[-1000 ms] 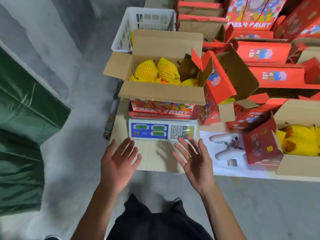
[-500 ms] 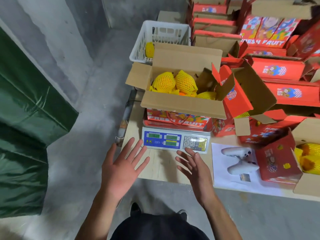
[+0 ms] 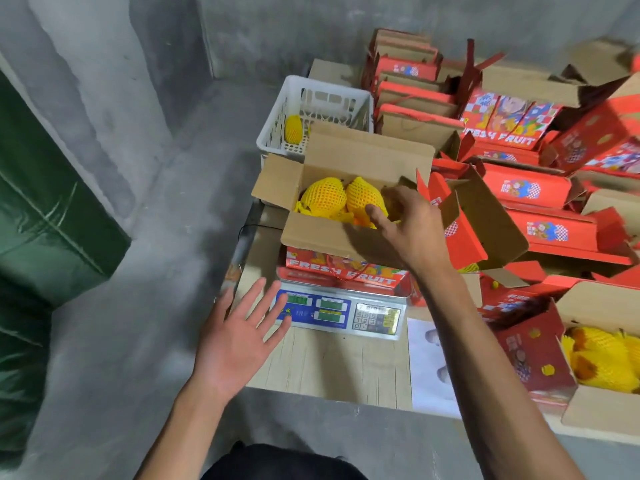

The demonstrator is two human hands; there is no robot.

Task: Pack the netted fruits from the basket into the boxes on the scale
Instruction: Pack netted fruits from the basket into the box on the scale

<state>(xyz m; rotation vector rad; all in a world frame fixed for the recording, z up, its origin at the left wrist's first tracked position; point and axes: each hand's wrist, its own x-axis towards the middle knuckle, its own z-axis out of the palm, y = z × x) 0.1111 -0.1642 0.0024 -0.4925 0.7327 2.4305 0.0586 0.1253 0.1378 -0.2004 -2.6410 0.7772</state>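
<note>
Reaching forward from its earlier hover near the scale keypad, the right hand (image 3: 412,226) now sits over the open box (image 3: 332,233) on the scale (image 3: 341,311), its fingers loosely curled among the netted fruits (image 3: 323,199); whether it actually grips one I cannot tell. Meanwhile the left hand (image 3: 235,341) stays low at the near left corner of the scale, palm out and fingers spread, holding nothing. Camera aim has also lifted, so more of the far wall and the stacked cartons shows than before.

Two yellow netted fruits lie side by side in the box, with more partly hidden under the right hand. One further netted fruit (image 3: 293,129) remains in the white basket (image 3: 277,133) just behind the box, on the far left.

A pale wooden desk (image 3: 332,368) carries the scale, with a white sheet (image 3: 426,375) at its right. Red "FRESH FRUIT" cartons (image 3: 533,188) crowd the far right, and another open box of netted fruits (image 3: 602,362) sits at the near right. Grey concrete forms the floor and walls, and a green tarp (image 3: 41,230) fills the left edge.
</note>
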